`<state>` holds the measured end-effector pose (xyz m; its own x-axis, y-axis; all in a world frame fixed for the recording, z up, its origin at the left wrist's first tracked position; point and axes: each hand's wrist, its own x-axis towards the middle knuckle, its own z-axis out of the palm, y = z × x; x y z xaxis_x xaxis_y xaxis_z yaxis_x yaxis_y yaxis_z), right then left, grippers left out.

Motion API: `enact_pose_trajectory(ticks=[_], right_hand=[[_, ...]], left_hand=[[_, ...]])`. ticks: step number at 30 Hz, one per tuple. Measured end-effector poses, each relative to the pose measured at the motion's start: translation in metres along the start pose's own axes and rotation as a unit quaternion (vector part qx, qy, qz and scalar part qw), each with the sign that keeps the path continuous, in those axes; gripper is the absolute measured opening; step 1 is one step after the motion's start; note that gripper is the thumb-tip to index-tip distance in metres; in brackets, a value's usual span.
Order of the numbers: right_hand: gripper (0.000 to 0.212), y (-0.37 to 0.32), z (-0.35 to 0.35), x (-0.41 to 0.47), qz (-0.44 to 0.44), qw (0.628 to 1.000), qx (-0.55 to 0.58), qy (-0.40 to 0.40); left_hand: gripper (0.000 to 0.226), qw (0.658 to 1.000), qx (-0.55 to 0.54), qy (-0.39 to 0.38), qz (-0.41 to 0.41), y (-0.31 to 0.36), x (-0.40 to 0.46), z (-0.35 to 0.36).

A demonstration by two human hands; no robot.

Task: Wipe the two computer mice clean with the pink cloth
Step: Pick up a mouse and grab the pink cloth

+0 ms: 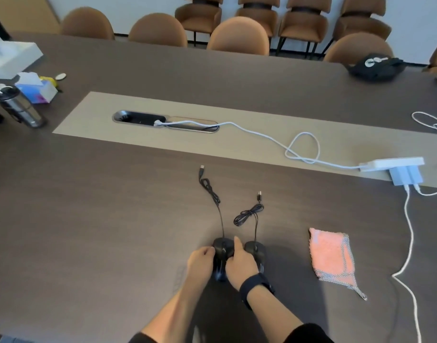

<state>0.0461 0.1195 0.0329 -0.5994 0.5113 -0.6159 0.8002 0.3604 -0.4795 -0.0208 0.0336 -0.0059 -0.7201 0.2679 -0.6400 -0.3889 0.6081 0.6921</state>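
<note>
While both hands sit down on the mice, the wiping itself looks not yet begun; the left hand (200, 262) is curled round the left side of the left mouse (222, 248), fingers bent against its flank, and the right hand (239, 264) lies over the gap between the two, index finger stretched forward between them, palm partly covering the right mouse (258, 253); whether that hand truly grips either mouse I cannot tell, it seems more resting than clamped; neither hand has the pink cloth (332, 256), which lies flat and folded on the surface (88, 219) off to the right of the mice, apart from them, with a striped edge trailing toward the person; so by my reading everything is left to do: fetch the cloth, wipe one mouse, wipe the other; the two mouse cords (247, 215) run away from the person, loosely bundled, plugs lying free, and they could drag or tangle if a mouse is lifted and turned; farther right a white cable (410, 243) snakes down from a white power strip (392, 164), close to the cloth's far side but not touching it, so the reach across looks open; a black watch (256, 284) rides the right wrist; far off to the left stand a steel bottle (19, 105) and a tissue box (38, 89), well clear of the work.
</note>
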Motion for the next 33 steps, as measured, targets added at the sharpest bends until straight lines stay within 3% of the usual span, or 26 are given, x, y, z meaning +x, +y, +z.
enact_pose_trajectory(ticks=[9, 12, 16, 20, 22, 27, 29, 33], right_hand=[[0.065, 0.003, -0.003, -0.008, 0.036, 0.980, 0.197, 0.018], [0.063, 0.004, -0.002, -0.007, 0.022, 0.977, 0.213, 0.018], [0.049, 0.011, -0.020, -0.003, -0.021, 0.976, 0.208, 0.062], [0.028, 0.056, -0.070, 0.013, -0.014, 0.962, 0.075, 0.260], [0.029, 0.091, -0.094, 0.022, 0.023, 0.951, 0.010, 0.307], [0.047, 0.154, -0.114, 0.030, 0.185, 0.946, -0.069, 0.258], [0.048, 0.167, -0.103, 0.028, 0.186, 0.948, -0.124, 0.225], [0.026, 0.179, -0.086, 0.014, 0.161, 0.952, -0.167, 0.201]], left_hand=[[0.033, 0.977, -0.178, -0.084, -0.081, 0.001, -0.003, -0.003], [0.042, 0.933, -0.290, -0.168, -0.132, -0.001, -0.008, -0.002], [0.052, 0.873, -0.402, -0.211, -0.177, -0.001, -0.009, -0.005], [0.057, 0.851, -0.439, -0.238, -0.165, 0.015, -0.009, -0.009], [0.056, 0.843, -0.455, -0.244, -0.150, 0.025, -0.009, -0.010], [0.056, 0.826, -0.478, -0.275, -0.113, 0.043, -0.015, -0.010], [0.056, 0.822, -0.483, -0.283, -0.106, 0.048, -0.018, -0.006], [0.056, 0.820, -0.483, -0.291, -0.098, 0.053, -0.023, -0.001]])
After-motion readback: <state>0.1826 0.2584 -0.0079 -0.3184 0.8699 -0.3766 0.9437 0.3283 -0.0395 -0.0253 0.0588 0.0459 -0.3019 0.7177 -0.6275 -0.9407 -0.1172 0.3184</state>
